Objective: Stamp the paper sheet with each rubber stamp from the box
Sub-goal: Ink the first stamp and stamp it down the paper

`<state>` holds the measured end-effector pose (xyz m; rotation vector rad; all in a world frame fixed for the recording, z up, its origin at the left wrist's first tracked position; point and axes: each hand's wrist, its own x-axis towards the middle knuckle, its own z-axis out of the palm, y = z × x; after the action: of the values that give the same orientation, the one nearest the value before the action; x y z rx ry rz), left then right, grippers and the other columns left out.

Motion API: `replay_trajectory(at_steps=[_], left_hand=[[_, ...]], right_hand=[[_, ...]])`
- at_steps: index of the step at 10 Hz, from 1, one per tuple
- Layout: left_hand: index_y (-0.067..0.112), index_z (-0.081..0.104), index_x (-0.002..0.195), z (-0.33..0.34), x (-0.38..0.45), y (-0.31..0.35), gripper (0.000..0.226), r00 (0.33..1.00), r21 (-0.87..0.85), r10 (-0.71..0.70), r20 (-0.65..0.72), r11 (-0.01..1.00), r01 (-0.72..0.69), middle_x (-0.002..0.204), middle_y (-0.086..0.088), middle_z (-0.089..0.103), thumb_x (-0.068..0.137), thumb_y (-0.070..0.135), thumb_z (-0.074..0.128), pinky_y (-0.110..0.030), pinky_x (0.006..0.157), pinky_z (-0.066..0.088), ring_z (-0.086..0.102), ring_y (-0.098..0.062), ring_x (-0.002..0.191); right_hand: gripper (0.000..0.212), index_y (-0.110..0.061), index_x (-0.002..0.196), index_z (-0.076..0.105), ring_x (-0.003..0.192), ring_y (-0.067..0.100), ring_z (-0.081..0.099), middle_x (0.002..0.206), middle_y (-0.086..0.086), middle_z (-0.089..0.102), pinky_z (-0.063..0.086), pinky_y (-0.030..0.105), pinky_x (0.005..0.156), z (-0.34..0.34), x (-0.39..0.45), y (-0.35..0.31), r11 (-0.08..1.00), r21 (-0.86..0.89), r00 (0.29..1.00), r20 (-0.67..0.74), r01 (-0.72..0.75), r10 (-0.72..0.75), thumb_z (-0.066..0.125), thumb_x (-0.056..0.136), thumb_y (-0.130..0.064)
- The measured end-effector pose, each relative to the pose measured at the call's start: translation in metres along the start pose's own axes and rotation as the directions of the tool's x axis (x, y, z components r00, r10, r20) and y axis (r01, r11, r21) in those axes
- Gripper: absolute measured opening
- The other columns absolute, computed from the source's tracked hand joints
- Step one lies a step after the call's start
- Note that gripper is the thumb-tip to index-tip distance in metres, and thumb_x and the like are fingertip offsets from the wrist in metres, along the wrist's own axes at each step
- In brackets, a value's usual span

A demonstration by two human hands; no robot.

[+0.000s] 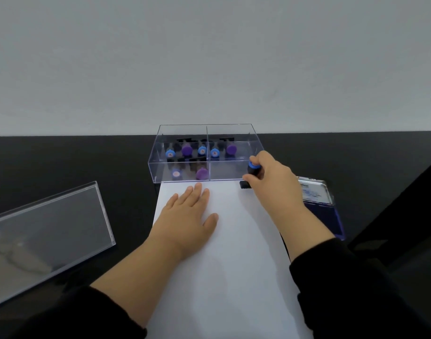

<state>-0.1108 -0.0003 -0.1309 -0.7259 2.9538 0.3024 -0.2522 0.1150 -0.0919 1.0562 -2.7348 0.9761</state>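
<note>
My left hand's fingers (197, 192) lie straight and close together, flat on the paper sheet (234, 253), holding nothing and only pressing down near the sheet's far edge; over on the other side, my right hand's fingers (257, 176) are curled round a rubber stamp (253, 168) with a blue cap and black body, gripping it upright with its black foot at the sheet's far right corner, though I cannot tell whether the foot actually touches the paper. Working across from the left: a clear lid (45, 241) lies on the black table (75, 162), well apart from the sheet, tilted in view with its long side running away from me. Next comes my left hand (187, 216), palm down, the dark sleeve (87, 311) pulled back up the forearm. Beyond its fingertips, just past the sheet's far edge, stands the clear box (160, 167), split into compartments; its left and far sections hold upright stamps, some with blue caps (170, 153) and some with purple caps (201, 173), while the near right section looks empty through the wall. My right hand (270, 177) sits at the box's near right corner. To the right of it, partly hidden behind the wrist, lies an open ink pad (317, 199) beside the sheet, its blue surface showing.
</note>
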Motion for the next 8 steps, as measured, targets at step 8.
replay_trajectory(at_steps=[8], left_hand=[[0.025,-0.007,0.151,-0.0017,-0.0001,-0.0005,0.061,1.000,0.001,-0.001,0.014,1.000,0.001,0.157,0.006,-0.017,0.100,0.047,0.017,-0.028,0.115,-0.010,-0.013,-0.009,0.145]], right_hand=[[0.024,-0.019,0.114,0.051,0.081,0.016,0.046,0.096,-0.005,0.053,0.036,0.027,0.067,0.0049,0.0026,0.0013,1.000,-0.025,1.000,-0.001,-0.013,0.013,0.059,0.091,-0.023]])
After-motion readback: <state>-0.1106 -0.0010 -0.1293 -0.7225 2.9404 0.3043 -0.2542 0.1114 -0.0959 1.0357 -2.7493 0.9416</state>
